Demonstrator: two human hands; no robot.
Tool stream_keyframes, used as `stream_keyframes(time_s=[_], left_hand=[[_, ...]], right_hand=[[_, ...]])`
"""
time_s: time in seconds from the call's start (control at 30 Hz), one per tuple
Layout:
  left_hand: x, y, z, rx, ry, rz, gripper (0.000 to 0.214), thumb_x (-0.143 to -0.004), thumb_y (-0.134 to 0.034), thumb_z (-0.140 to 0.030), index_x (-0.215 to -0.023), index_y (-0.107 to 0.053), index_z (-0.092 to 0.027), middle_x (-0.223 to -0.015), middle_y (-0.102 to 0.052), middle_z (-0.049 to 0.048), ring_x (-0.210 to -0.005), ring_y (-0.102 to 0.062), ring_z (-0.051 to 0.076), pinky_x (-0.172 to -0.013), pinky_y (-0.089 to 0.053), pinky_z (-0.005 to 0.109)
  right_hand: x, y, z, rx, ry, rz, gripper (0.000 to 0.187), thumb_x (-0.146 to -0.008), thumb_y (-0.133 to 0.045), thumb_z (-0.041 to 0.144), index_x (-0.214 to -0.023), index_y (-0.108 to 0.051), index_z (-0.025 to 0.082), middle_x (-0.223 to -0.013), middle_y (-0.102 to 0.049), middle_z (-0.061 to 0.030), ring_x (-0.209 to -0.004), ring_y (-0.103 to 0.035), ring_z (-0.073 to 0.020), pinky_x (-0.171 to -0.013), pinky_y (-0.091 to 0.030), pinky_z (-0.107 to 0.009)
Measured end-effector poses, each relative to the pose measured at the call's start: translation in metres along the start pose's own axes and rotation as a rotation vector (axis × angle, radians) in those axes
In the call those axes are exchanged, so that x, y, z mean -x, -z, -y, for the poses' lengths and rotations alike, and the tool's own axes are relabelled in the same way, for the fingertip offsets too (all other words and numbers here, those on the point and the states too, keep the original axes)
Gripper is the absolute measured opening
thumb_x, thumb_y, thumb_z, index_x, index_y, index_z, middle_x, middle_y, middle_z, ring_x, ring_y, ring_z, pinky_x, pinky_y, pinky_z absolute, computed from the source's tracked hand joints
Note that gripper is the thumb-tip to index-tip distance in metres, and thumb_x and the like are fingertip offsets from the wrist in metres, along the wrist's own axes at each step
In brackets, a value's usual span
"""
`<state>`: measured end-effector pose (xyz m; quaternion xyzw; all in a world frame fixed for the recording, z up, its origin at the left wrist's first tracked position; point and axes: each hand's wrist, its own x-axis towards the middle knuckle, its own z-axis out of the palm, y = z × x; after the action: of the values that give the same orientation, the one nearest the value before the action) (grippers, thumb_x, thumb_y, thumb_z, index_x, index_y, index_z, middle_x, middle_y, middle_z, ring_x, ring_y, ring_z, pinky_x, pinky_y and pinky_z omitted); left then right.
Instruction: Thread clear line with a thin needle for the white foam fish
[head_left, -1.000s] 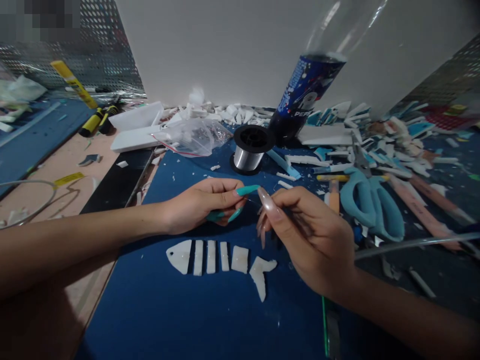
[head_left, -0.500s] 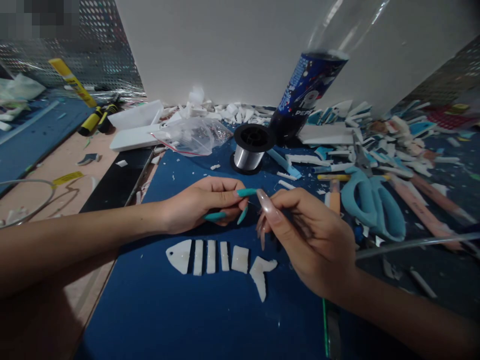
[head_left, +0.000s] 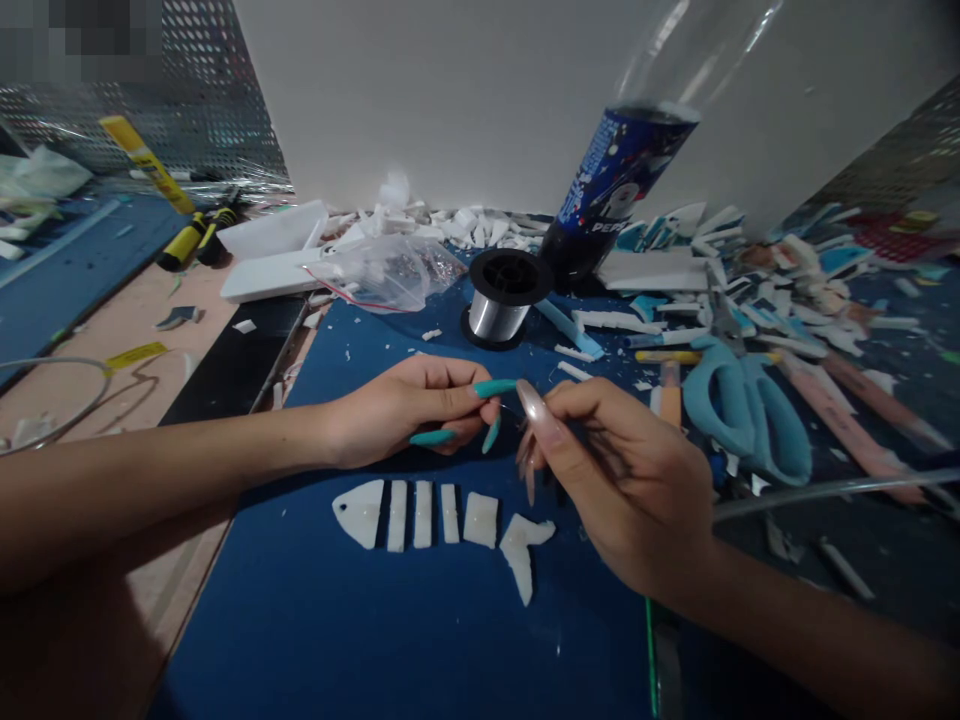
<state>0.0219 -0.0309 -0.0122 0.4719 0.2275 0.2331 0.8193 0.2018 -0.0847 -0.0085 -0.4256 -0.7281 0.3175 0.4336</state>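
Observation:
My left hand [head_left: 442, 405], with long teal nails, is closed in a pinch. From its fingertips a thin, curved wire [head_left: 510, 408] runs toward my right hand [head_left: 607, 470], which is also pinched, its long pale nails touching the teal thumbnail. Most of the wire is hidden by the fingers or too fine to follow. Below both hands, flat white pieces lie in a row shaped like a fish: a head piece with a hole [head_left: 360, 514], several narrow strips [head_left: 423, 514], a squarish piece [head_left: 481, 520] and a forked tail [head_left: 519, 550].
Behind the hands stands a black spool of silvery wire [head_left: 499, 320], near a Pepsi bottle [head_left: 611, 190] and a clear zip bag [head_left: 386, 275]. Blue-handled scissors [head_left: 720, 400] lie at right among white and blue offcuts. A yellow glue stick [head_left: 146, 165] is at far left.
Both hands keep almost the same place. The left fingers have shifted slightly right, and a little more of the wire shows between the hands. The white pieces have not moved.

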Motion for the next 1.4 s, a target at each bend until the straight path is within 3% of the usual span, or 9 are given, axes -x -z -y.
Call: stream_keyframes(time_s=[0.9, 1.4], left_hand=[[0.0004, -0.0010, -0.0004, -0.018, -0.007, 0.015, 0.026, -0.091, -0.038, -0.012, -0.070, -0.054, -0.011, -0.050, -0.041, -0.0055, -0.043, -0.034, 0.003, -0.047, -0.033, 0.012], [0.0001, -0.0001, 0.0017, -0.061, -0.008, 0.020, 0.021, -0.090, -0.041, -0.015, -0.073, -0.054, -0.012, -0.051, -0.041, -0.0054, -0.044, -0.033, 0.004, -0.046, -0.028, 0.016]], right_hand=[[-0.0013, 0.0006, 0.0010, -0.008, 0.046, 0.014, 0.018, -0.089, -0.047, 0.013, -0.073, -0.052, 0.018, -0.053, -0.055, 0.0027, -0.046, -0.055, -0.0077, -0.044, -0.044, -0.021], [-0.0003, 0.0001, -0.0006, -0.035, -0.001, 0.031, 0.018, -0.090, -0.046, 0.016, -0.073, -0.051, 0.019, -0.054, -0.054, 0.0026, -0.045, -0.054, -0.0082, -0.043, -0.044, -0.022]])
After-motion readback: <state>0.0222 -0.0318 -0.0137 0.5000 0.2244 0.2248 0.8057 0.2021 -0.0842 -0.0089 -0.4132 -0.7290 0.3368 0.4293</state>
